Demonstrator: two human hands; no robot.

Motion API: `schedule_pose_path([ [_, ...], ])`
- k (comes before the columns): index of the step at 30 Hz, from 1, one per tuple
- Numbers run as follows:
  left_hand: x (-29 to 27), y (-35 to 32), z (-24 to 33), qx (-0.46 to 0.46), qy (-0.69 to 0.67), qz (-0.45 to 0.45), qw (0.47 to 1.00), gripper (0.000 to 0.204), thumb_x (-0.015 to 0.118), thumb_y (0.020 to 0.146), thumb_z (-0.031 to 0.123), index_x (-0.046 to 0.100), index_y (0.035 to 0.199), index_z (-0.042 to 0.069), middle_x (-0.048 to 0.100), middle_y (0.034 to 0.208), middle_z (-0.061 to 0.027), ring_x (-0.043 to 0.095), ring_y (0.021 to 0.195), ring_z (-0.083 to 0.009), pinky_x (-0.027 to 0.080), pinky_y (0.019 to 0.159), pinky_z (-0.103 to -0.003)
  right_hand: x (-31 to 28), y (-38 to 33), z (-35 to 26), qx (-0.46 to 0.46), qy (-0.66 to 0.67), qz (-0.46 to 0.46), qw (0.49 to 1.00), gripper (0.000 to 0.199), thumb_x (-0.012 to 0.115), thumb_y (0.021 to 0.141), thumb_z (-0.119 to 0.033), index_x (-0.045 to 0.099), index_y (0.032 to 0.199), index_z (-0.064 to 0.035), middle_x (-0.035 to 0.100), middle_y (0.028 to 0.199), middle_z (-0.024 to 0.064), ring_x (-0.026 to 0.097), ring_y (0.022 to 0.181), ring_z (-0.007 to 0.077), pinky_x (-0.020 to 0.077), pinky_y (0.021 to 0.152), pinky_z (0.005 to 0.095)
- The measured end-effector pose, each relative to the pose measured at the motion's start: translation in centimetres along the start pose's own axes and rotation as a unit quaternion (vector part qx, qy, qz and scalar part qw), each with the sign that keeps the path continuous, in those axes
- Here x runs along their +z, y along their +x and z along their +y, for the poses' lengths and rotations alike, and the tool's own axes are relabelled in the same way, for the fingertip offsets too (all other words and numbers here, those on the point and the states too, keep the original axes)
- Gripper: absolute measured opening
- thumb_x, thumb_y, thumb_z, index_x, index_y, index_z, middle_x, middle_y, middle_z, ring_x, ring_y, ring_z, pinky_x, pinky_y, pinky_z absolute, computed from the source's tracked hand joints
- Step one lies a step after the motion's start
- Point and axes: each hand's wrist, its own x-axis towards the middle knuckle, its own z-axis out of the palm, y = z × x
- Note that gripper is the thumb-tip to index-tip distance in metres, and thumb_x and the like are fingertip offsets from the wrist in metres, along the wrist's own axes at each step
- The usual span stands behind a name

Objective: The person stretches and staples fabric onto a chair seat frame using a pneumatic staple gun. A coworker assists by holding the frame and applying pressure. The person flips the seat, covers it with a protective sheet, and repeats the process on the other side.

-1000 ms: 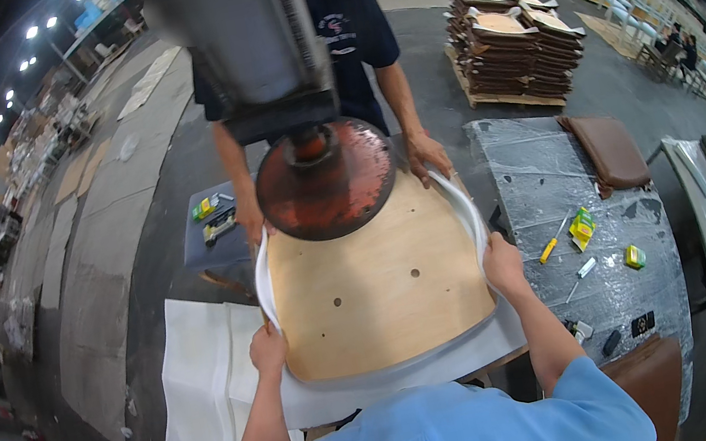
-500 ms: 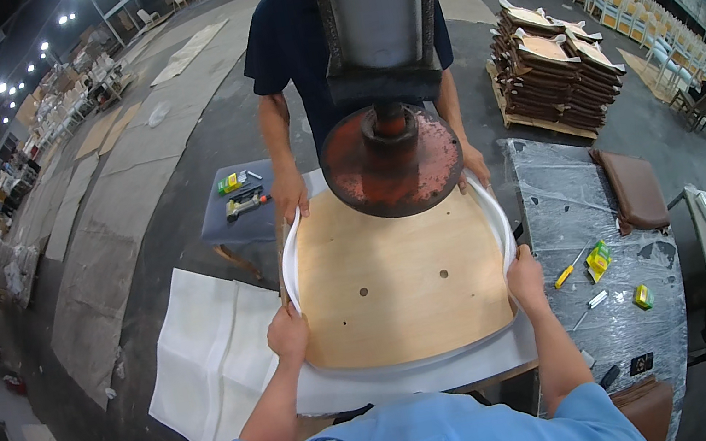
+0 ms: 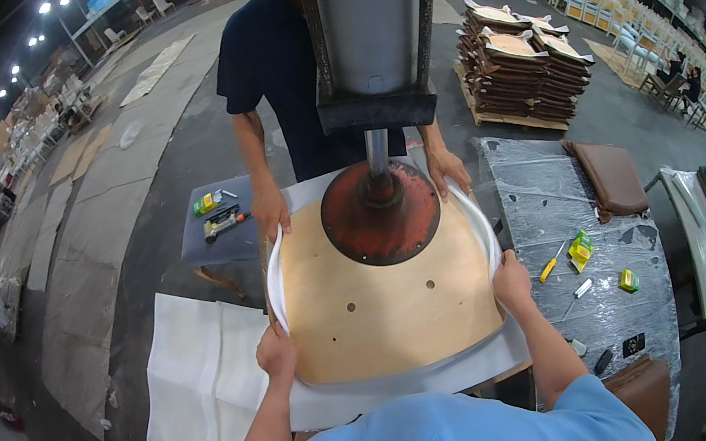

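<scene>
A pale plywood chair panel [image 3: 396, 335] with drilled holes lies in front of me, white padding [image 3: 274, 280] curling up around its sides. At its near left edge my left hand [image 3: 277, 353] is closed on the padding. My right hand [image 3: 513, 284] grips the padding at the right edge, fingers partly hidden. A round red press plate [image 3: 382, 216] on a metal rod rests over the far middle of the panel. Across from me, a co-worker's two hands [image 3: 273, 212] hold the far corners of the padding.
A plastic-covered table [image 3: 539, 217] at right bears a yellow screwdriver [image 3: 552, 264], small green-yellow boxes and a brown cushion [image 3: 609, 175]. White sheets [image 3: 200, 367] lie at left. A staple gun [image 3: 228, 225] sits on a grey stool [image 3: 200, 246]. Stacked brown cushions [image 3: 523, 66] stand behind.
The press plate has come down toward the panel, baring a shiny rod above it. My view has shifted slightly. Both my hands keep their grip at the sides.
</scene>
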Motion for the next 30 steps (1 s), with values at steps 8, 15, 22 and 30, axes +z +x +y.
schedule_pose_path([
  [8,0.0,0.9,-1.4,-0.023,-0.034,-0.046,0.998,0.048,0.048,0.108,0.042,0.074,0.097,0.004,0.075,0.096,-0.0243,0.070,0.094,-0.0481,0.053,0.086,-0.056,0.2,-0.2,1.5,-0.023,0.045,0.023,0.998,0.025,0.051,0.102,-0.020,0.065,0.108,0.0008,0.072,0.107,0.0303,0.067,0.106,0.0512,0.0511,0.091,0.0579],
  [15,0.0,0.9,-1.3,-0.014,-0.099,-0.005,0.995,0.048,0.050,0.107,0.042,0.074,0.093,0.003,0.074,0.094,-0.0243,0.070,0.091,-0.0475,0.053,0.084,-0.055,0.4,-0.1,1.5,-0.051,0.075,0.040,0.995,0.032,0.053,0.104,-0.024,0.070,0.106,0.0029,0.072,0.104,0.0302,0.068,0.103,0.0501,0.0522,0.090,0.0556],
  [22,0.3,0.9,-1.6,-0.012,-0.091,0.002,0.996,0.048,0.051,0.108,0.042,0.075,0.094,0.003,0.074,0.093,-0.0241,0.070,0.090,-0.0467,0.053,0.082,-0.054,0.6,0.1,1.6,-0.057,0.056,0.046,0.996,0.034,0.053,0.105,-0.025,0.072,0.107,0.0025,0.073,0.102,0.0294,0.070,0.099,0.0497,0.0528,0.086,0.0546],
  [30,1.1,1.2,-2.1,-0.026,-0.115,0.010,0.993,0.048,0.050,0.109,0.040,0.075,0.094,0.002,0.074,0.092,-0.0247,0.070,0.090,-0.0463,0.053,0.082,-0.054,0.6,0.0,2.0,-0.062,0.056,0.042,0.996,0.033,0.055,0.105,-0.027,0.071,0.101,0.0018,0.072,0.096,0.0292,0.069,0.095,0.0495,0.0517,0.082,0.0548],
])
